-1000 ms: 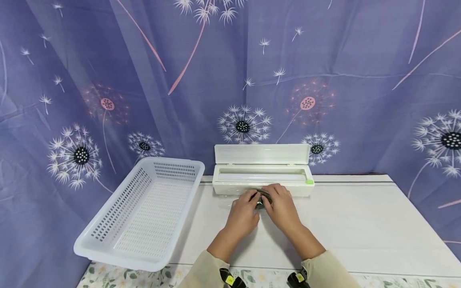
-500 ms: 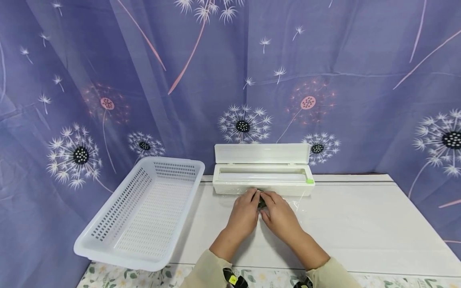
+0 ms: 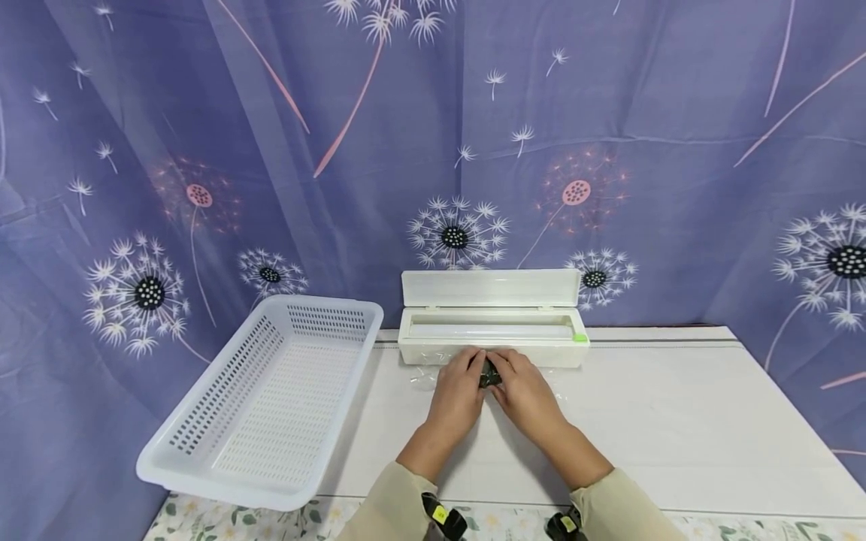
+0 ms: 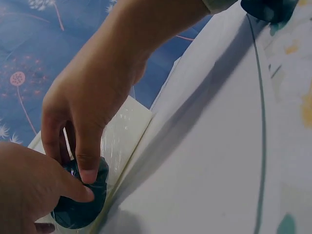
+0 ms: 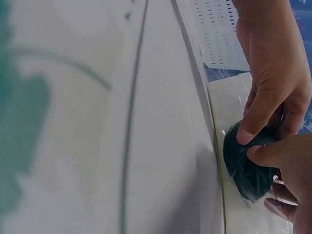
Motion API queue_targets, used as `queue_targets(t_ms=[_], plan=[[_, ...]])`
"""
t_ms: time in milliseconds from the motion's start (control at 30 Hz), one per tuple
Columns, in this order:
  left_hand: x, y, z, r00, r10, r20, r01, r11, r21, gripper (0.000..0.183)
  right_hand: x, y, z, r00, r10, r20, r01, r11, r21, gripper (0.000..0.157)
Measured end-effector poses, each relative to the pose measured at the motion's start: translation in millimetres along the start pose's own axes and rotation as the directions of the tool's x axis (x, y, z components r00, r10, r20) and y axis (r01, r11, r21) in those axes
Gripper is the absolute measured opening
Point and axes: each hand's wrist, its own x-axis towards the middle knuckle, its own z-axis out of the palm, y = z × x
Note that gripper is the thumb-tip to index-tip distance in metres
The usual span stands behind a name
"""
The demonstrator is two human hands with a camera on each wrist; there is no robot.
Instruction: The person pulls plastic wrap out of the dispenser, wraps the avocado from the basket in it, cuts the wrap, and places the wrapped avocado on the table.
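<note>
Both hands grip a dark green rounded thing (image 3: 489,373) with a clear plastic film (image 5: 243,180) around it; its kind cannot be told. My left hand (image 3: 455,394) holds its left side, fingers bent over the far edge. My right hand (image 3: 528,394) grips it from the right. In the left wrist view both thumbs press its near face (image 4: 80,209). Just behind the hands stands a white cling film box (image 3: 413,355), its lid (image 3: 490,289) raised and a roll (image 3: 490,330) inside. Parts of the green thing lie hidden under the fingers.
A white perforated plastic basket (image 3: 291,421) stands to the left on the table. The white tablecloth (image 3: 690,428) extends to the right, with a floral strip (image 3: 501,518) along the front. Behind everything hangs a purple dandelion curtain (image 3: 365,240). A green cutter slide (image 3: 579,337) sits at the box's right end.
The fingers have shifted over the green thing and the film lies closer around it. Both hands stay in front of the box, which has not moved.
</note>
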Motion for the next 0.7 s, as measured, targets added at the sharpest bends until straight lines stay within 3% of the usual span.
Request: queue_targets(t_ms=[233, 700], plan=[[3.1, -3.8, -2.5, 1.000, -0.020, 0.015, 0.021, 0.998, -0.055, 0.063, 1, 3, -1.3, 0.999, 0.023, 0.025, -0.024, 0.998, 0.059, 0.059], [6.0, -14.1, -13.6, 0.998, -0.039, 0.039, 0.045, 0.986, -0.163, 0.055, -1, 4, -5.7, 0.994, 0.097, 0.045, -0.099, 0.994, 0.037, 0.066]])
